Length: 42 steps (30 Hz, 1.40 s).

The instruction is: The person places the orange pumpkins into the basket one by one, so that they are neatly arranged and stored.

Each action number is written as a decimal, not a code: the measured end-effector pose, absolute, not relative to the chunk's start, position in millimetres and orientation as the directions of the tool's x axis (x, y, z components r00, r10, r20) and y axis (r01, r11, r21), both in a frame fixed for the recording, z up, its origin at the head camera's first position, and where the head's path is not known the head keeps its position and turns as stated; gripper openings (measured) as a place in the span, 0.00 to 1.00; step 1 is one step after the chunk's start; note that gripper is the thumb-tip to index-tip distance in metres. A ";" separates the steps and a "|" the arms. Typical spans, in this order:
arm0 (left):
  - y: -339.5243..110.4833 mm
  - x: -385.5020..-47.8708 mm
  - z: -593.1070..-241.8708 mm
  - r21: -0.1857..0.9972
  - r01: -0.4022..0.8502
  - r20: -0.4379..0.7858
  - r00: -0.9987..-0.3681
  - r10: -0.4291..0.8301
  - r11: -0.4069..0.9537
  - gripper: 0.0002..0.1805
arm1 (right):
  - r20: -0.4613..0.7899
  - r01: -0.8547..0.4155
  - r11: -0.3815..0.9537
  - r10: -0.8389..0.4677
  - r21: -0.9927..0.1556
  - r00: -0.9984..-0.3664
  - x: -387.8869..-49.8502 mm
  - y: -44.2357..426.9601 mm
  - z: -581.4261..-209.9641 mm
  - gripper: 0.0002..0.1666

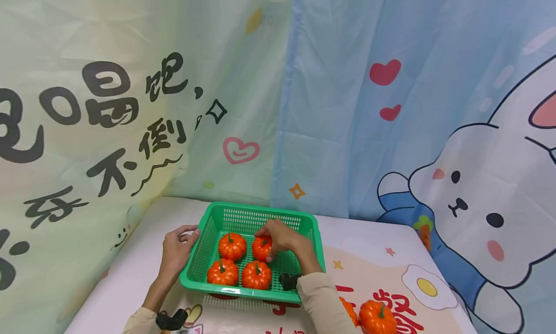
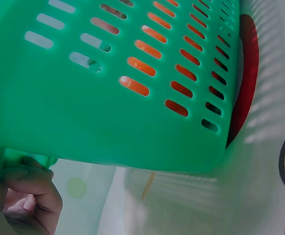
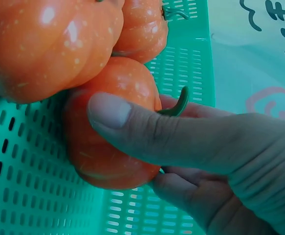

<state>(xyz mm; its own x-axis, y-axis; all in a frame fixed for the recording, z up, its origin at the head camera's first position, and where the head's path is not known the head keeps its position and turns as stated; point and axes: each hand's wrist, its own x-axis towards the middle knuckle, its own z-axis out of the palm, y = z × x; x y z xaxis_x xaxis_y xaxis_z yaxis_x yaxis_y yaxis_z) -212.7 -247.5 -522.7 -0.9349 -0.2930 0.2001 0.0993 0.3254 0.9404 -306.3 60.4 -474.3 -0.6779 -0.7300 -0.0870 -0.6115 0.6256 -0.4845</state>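
A green plastic basket [image 1: 243, 291] with slotted walls holds several small orange pumpkins with green stems. My right hand [image 1: 284, 240] reaches into it and grips the back right pumpkin [image 1: 261, 249], the thumb lying across its side in the right wrist view. Beside that one sit the back left pumpkin [image 1: 232, 247], the front left pumpkin [image 1: 222, 273] and the front right pumpkin [image 1: 257, 276]. At the basket's left rim, my left hand [image 1: 174, 252] holds the edge with curled fingers, seen low in the left wrist view. The held pumpkin's far side is hidden.
Outside the basket, a pumpkin [image 1: 378, 317] rests on the printed tabletop at the front right, with another [image 1: 350, 311] partly hidden by my right sleeve. Printed curtains [image 1: 330, 107] stand behind and left of the table.
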 end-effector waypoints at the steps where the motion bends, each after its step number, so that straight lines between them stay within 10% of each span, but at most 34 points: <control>1: -247.4 -212.6 -522.7 0.939 0.099 0.201 -0.935 -0.294 0.328 0.16 | -0.078 -0.617 0.626 -0.729 -0.477 -0.680 -309.9 61.5 -480.4 0.44; 11: -248.3 -214.5 -525.5 0.935 0.106 0.213 -0.932 -0.295 0.339 0.15 | 0.004 -0.653 0.590 -0.740 -0.474 -0.673 -359.5 70.9 -552.9 0.50; 19: -248.8 -213.6 -525.6 0.935 0.111 0.215 -0.933 -0.289 0.337 0.16 | -0.077 -0.551 0.636 -0.689 -0.540 -0.720 -305.9 58.6 -478.9 0.48; 26: -247.7 -214.0 -524.9 0.933 0.108 0.217 -0.930 -0.296 0.343 0.16 | 0.006 -0.649 0.596 -0.734 -0.472 -0.679 -371.0 73.3 -566.4 0.56; 42: -247.4 -213.3 -522.9 0.934 0.089 0.198 -0.934 -0.296 0.346 0.15 | -0.094 -0.561 0.684 -0.669 -0.466 -0.737 -296.5 57.8 -472.9 0.51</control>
